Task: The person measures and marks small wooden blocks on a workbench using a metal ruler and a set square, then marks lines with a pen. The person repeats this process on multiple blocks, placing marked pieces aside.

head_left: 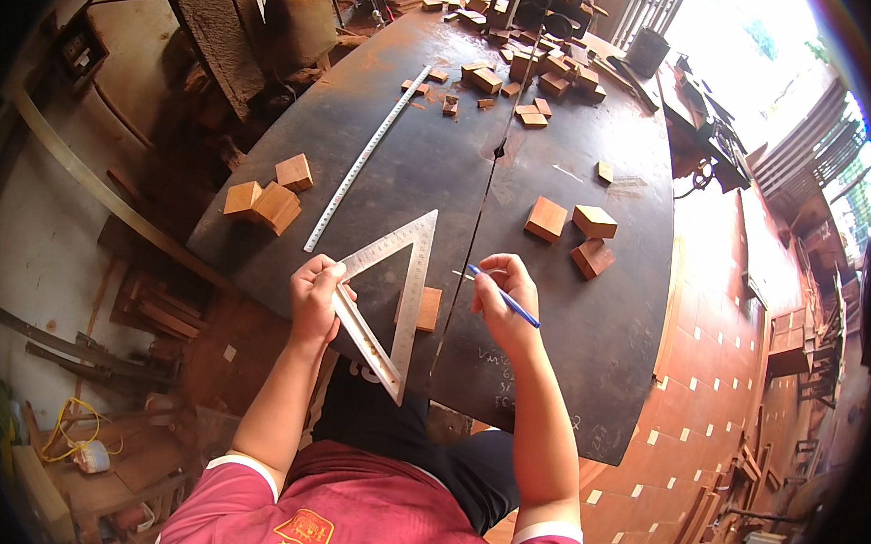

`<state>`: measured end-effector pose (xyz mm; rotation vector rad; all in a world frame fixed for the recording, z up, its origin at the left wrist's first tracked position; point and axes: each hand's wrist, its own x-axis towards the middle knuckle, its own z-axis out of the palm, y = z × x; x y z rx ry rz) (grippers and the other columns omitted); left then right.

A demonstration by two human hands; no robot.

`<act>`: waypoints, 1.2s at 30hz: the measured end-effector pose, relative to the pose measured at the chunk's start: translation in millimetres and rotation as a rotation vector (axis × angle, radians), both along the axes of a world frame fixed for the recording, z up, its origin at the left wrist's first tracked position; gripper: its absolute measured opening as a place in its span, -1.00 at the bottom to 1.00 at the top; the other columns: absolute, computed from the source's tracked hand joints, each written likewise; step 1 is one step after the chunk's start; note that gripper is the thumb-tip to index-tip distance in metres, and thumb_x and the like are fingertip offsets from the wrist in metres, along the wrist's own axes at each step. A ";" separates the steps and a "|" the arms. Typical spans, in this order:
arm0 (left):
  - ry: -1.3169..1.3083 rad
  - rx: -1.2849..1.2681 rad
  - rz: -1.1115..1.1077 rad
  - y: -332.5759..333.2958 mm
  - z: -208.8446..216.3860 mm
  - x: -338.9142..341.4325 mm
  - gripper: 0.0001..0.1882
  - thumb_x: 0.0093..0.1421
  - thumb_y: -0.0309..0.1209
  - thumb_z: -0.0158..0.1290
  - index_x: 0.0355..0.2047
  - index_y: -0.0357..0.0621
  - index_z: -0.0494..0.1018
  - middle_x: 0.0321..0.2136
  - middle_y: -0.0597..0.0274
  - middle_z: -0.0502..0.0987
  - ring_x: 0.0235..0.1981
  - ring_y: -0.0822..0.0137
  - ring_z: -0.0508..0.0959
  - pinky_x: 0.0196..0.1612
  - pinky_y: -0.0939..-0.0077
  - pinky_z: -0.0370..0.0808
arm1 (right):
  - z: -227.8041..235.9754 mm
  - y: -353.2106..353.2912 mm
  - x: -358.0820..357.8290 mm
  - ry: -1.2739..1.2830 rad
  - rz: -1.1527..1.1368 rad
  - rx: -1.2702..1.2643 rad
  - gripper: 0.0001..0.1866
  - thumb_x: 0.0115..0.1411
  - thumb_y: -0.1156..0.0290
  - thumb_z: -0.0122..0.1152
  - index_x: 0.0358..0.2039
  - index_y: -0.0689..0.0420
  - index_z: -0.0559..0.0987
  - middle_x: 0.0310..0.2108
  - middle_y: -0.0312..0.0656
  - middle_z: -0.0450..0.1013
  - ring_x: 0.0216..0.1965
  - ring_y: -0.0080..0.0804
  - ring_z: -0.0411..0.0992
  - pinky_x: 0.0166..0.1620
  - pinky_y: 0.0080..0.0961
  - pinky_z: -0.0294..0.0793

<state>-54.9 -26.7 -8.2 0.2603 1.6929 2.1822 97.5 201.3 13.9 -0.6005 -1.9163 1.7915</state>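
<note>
Triangle (pixel 413 300) made of metal, with little marks along its sides, is in the left hand (pixel 316 287). That hand is closed tight around one corner, where the thick side starts. The rest of it sticks out to the right of the hand, and its lowest corner comes back toward the person. The right hand (pixel 503 293) is curled nearly closed too. It pinches a blue pen (pixel 517 309), and one end of the pen pokes out past the hand. I cannot tell if the right hand touches the table (pixel 440 179).

Between the two hands is a wood block (pixel 430 309). The metal sides cover part of it, and I cannot tell if they touch it. A long white ruler (pixel 368 158) lies on the table, starting just past the left hand and going away from it. Left of that ruler, beyond the left hand, three brown blocks (pixel 277 209) sit close together. Three more blocks (pixel 547 219) lie beyond the right hand, a bit to its right. Farther out past them is a small block (pixel 605 172). Way past both hands is a big messy bunch of blocks (pixel 554 84).
</note>
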 end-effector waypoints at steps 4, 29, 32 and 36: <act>0.048 -0.018 0.002 -1.2 -5.7 6.9 -0.76 0.30 -0.40 0.04 -0.53 -0.15 0.43 -0.71 0.22 0.50 -0.75 0.46 0.46 -0.64 0.55 0.44 | 3.4 -1.3 2.0 -0.024 0.175 -0.131 -0.86 0.18 0.60 0.12 -0.23 0.27 0.45 -0.55 -0.28 0.49 -0.55 -0.63 0.44 -0.47 -0.60 0.43; 0.074 -0.140 0.100 2.9 -3.7 22.8 -0.75 0.29 -0.43 0.01 -0.57 -0.16 0.41 -0.67 0.32 0.43 -0.69 0.52 0.45 -0.59 0.62 0.36 | -17.2 -11.1 -3.1 -0.043 0.243 -0.016 -0.92 0.19 0.65 0.17 -0.43 0.28 0.47 -0.54 -0.23 0.50 -0.53 -0.60 0.47 -0.46 -0.58 0.45; 0.076 -0.132 0.111 3.6 -3.6 25.7 -0.75 0.29 -0.43 0.02 -0.57 -0.16 0.41 -0.66 0.33 0.43 -0.68 0.52 0.45 -0.58 0.62 0.37 | -16.5 -12.8 -2.9 -0.044 0.216 -0.079 -0.89 0.14 0.52 0.30 -0.42 0.28 0.55 -0.53 -0.29 0.54 -0.47 -0.72 0.42 -0.41 -0.60 0.43; 0.081 -0.111 0.114 3.4 -6.1 25.7 -0.75 0.29 -0.43 0.02 -0.57 -0.16 0.41 -0.67 0.33 0.42 -0.68 0.51 0.45 -0.57 0.62 0.37 | -16.8 -12.0 -2.8 -0.064 0.220 -0.065 -0.89 0.15 0.52 0.30 -0.42 0.28 0.55 -0.53 -0.28 0.54 -0.46 -0.72 0.42 -0.41 -0.60 0.44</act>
